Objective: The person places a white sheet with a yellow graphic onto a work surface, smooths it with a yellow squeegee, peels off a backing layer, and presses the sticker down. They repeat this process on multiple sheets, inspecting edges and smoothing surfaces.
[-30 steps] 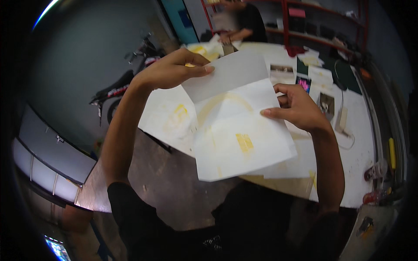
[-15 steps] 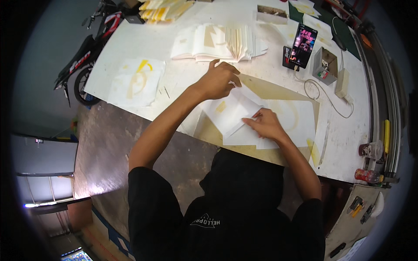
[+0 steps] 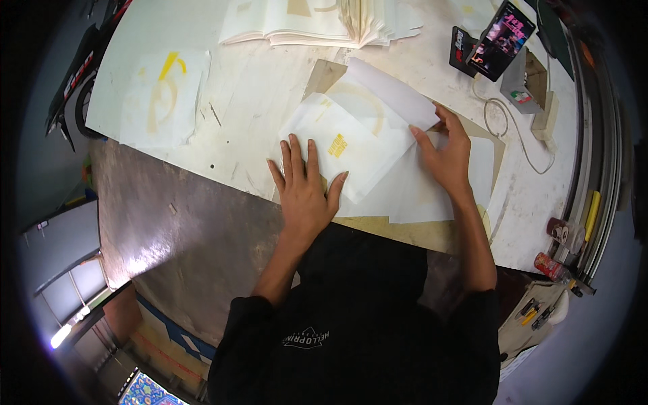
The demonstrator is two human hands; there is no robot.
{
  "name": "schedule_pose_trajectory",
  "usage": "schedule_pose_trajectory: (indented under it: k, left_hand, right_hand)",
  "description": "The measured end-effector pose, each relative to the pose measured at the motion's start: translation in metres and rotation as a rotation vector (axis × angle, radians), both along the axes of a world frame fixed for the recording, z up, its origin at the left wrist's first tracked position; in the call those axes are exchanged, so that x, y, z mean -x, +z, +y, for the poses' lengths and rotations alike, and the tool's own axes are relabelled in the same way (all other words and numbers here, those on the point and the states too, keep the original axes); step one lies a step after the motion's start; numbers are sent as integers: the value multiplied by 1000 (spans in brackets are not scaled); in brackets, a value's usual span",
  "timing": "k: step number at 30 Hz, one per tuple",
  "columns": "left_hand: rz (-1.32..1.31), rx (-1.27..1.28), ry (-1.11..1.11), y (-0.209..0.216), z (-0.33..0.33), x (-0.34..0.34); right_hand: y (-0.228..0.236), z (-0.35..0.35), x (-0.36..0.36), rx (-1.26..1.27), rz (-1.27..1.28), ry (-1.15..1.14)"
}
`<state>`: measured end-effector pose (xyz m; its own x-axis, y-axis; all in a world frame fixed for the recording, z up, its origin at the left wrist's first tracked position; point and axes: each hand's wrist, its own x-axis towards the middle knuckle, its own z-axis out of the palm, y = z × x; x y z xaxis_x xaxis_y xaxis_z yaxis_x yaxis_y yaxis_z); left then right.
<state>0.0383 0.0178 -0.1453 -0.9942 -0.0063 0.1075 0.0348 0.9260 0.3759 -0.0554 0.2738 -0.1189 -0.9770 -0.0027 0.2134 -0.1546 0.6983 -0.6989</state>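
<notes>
A folded white paper sheet (image 3: 364, 164) with small yellow print lies at an angle on the table in front of me. My left hand (image 3: 304, 196) rests on its left side, fingers spread flat and the thumb out along its near edge. At the right, my right hand (image 3: 447, 150) pinches the corner of a pale paper flap (image 3: 388, 88), between thumb and fingers. Under these sit more white sheets (image 3: 466, 169) with faint yellow marks. A tan board (image 3: 422, 233) lies beneath the pile, its edges showing at the near and far sides.
An opened stack of white printed papers (image 3: 304, 23) stands at the far side. Other yellow-printed sheets (image 3: 162, 111) lie at the left. At the far right are a propped phone (image 3: 503, 42), a grey box (image 3: 530, 81), a looped cable (image 3: 496, 111) and a red-labelled bottle (image 3: 550, 265).
My left hand has come from the sheet's far corner to lie flat on its near left. My right hand has moved away from me, and the pale flap now spreads toward the far side.
</notes>
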Motion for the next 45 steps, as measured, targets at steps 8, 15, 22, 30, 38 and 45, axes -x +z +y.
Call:
schedule_pose_trajectory:
  k: [8,15,22,30,38,45]
  left_hand:
    - [-84,-16,-124,11,-17,4]
    - [-65,-35,-204,19,-15,12]
    - [7,-102,-186,10,7,11]
    - [3,-128,-138,9,13,3]
    - [186,-377,-133,-5,5,9]
    - [299,-1421,-16,7,16,17]
  right_hand:
    - [-9,-7,-28,-146,333,421]
    - [-5,-27,-66,-325,196,437]
    - [-28,-23,-75,13,208,227]
    - [-12,-35,-72,806,-126,-60]
    - [18,-31,-61,1066,-226,-54]
    - [72,-67,-64,991,-143,82]
